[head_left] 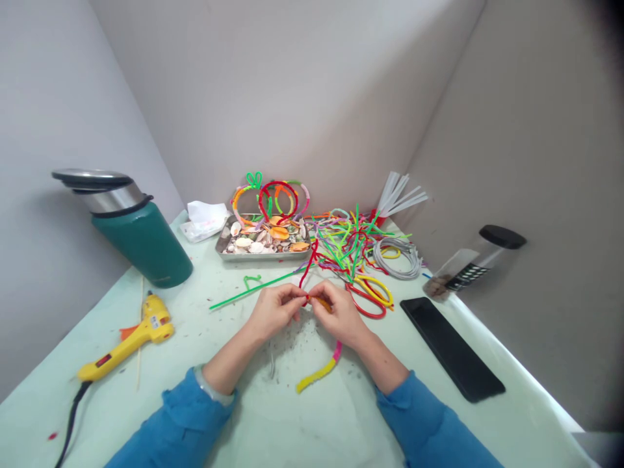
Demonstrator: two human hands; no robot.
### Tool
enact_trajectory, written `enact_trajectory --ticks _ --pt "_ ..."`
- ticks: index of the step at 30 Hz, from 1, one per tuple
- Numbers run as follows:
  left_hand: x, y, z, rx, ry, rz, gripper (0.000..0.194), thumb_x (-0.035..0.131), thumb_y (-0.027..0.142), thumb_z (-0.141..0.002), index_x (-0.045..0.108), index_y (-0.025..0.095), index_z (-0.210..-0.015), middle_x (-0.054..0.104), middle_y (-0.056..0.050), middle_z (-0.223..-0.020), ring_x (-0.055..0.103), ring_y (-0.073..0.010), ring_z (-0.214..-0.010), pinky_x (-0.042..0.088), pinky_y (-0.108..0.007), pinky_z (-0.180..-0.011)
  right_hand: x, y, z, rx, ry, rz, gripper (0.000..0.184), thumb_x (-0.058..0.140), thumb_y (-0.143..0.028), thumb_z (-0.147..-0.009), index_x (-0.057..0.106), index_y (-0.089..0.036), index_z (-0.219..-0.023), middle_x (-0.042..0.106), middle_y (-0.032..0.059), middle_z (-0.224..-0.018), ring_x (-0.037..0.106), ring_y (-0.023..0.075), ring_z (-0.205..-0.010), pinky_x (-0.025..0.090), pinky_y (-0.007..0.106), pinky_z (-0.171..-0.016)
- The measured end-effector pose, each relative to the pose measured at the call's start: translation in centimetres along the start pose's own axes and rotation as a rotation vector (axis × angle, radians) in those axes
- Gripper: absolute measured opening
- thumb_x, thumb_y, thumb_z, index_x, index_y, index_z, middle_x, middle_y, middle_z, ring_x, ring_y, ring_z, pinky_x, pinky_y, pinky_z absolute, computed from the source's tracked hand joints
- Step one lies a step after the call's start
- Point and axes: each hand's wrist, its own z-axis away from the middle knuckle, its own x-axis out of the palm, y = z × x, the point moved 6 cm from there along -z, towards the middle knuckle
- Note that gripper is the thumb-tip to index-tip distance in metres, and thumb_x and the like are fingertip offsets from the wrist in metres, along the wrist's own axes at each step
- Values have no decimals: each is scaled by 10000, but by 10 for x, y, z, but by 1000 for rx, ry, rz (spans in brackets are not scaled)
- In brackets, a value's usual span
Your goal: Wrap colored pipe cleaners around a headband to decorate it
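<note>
My left hand (277, 311) pinches a red pipe cleaner (303, 281), whose free end sticks up past the fingertips. Close against it, my right hand (340, 313) is closed on a strip wrapped in coloured pipe cleaner; an orange part shows at the fingers. Below the right palm the strip's pink and yellow tail (318, 377) hangs out over the table. The fingertips of both hands almost meet, and they partly hide where the red strand joins the strip. Just beyond the right hand lie scissors (369, 304) with red and yellow handles.
A metal tray (263, 256) of shells bears several pipe-cleaner rings (277, 183). Loose pipe cleaners (348, 244) and a grey wire coil (412, 260) lie behind. Left are a yellow glue gun (129, 341) and green tumbler (141, 244); right, a black phone (451, 348) and clear jar (480, 260).
</note>
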Motion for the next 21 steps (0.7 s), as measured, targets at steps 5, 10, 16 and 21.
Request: enact_trajectory --ticks 5,10,16,21 --pt "2 -5 -1 -46 4 3 232 535 355 -765 627 148 -814 561 22 -493 503 -99 -418 377 -199 -428 0 -1 0 13 1 -31 55 488 -159 -775 536 -186 -781 553 12 -692 487 127 -599 359 245 -551" --pt "2 -3 0 -50 1 38 212 546 350 -762 590 146 -800 582 18 -518 553 -114 -458 423 -212 -469 1 3 0 59 -3 -107 61 490 -209 -806 533 -188 -768 560 10 -686 502 130 -601 362 246 -546" --pt "1 5 0 2 -5 63 183 558 316 -761 570 138 -803 594 3 -626 585 -117 -533 465 -231 -531 0 0 -2 49 -36 -140 110 483 -240 -835 571 -195 -883 598 37 -783 541 150 -688 396 266 -606" --pt "0 15 3 75 33 232 204 584 267 -752 441 167 -857 567 13 -744 631 -134 -618 500 -261 -594 -5 -12 -3 -82 -37 -50 139 455 -204 -848 591 -187 -873 591 51 -795 535 154 -715 400 271 -632"
